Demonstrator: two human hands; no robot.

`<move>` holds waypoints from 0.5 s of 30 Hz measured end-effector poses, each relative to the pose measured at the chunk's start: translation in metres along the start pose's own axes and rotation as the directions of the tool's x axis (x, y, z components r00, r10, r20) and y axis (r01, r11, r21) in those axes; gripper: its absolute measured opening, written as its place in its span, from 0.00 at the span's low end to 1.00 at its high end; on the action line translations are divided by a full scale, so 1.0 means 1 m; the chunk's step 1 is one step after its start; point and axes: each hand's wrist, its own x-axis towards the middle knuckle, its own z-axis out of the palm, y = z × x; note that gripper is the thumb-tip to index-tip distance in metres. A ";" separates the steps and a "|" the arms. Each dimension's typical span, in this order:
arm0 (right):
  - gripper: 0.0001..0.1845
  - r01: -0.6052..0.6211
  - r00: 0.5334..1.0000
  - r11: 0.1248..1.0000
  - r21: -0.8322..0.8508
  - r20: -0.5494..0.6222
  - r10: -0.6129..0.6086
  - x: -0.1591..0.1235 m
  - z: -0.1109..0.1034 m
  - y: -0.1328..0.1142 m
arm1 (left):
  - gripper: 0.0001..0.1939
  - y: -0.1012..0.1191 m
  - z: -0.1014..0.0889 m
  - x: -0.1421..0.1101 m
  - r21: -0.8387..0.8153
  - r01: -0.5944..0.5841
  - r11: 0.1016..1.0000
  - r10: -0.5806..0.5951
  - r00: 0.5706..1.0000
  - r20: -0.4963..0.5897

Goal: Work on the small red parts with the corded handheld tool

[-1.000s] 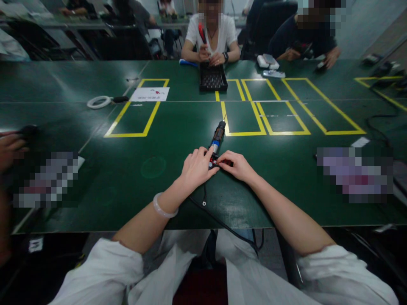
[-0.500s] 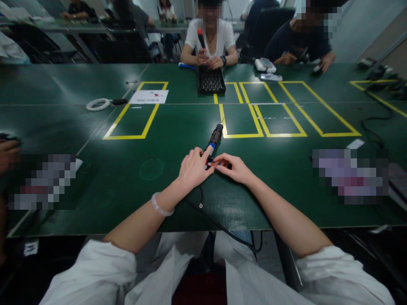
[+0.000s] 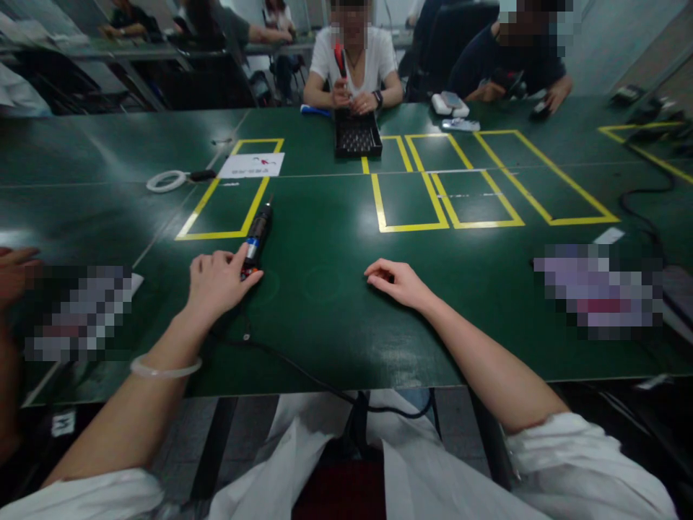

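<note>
A black electric screwdriver (image 3: 258,232) with a blue band lies on the green table (image 3: 325,310), tip pointing away from me. My left hand (image 3: 216,282) rests on its near end, fingers curled over the red part and index finger along the body. A black cord (image 3: 303,372) runs from it off the table's near edge. My right hand (image 3: 398,282) lies on the table to the right, apart from the tool, fingers loosely bent, with nothing seen in it.
Yellow taped rectangles (image 3: 411,202) mark the table. A black tray (image 3: 357,136) stands at the far side before a person in white. A white ring (image 3: 167,180) and a paper sheet (image 3: 252,165) lie at the left. Another person's hand (image 3: 16,263) shows at the left edge.
My left hand has slid the screwdriver well to the left across the table. My right hand has let go of it and stayed near the middle.
</note>
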 end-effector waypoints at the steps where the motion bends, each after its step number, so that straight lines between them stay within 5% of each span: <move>1: 0.11 0.004 1.000 1.000 0.002 0.001 -0.004 0.000 0.000 0.000 | 0.40 -0.016 0.003 0.002 0.032 0.032 0.999 -0.033 0.999 0.019; 7: 0.10 0.015 1.000 1.000 -0.004 0.006 -0.015 0.001 0.001 0.002 | 0.43 -0.087 0.015 0.008 0.102 0.205 0.973 -0.220 0.962 0.163; 15: 0.10 0.009 1.000 1.000 0.014 0.009 -0.009 0.000 -0.001 0.001 | 0.42 -0.132 0.023 0.020 0.105 0.230 0.967 -0.249 0.941 0.231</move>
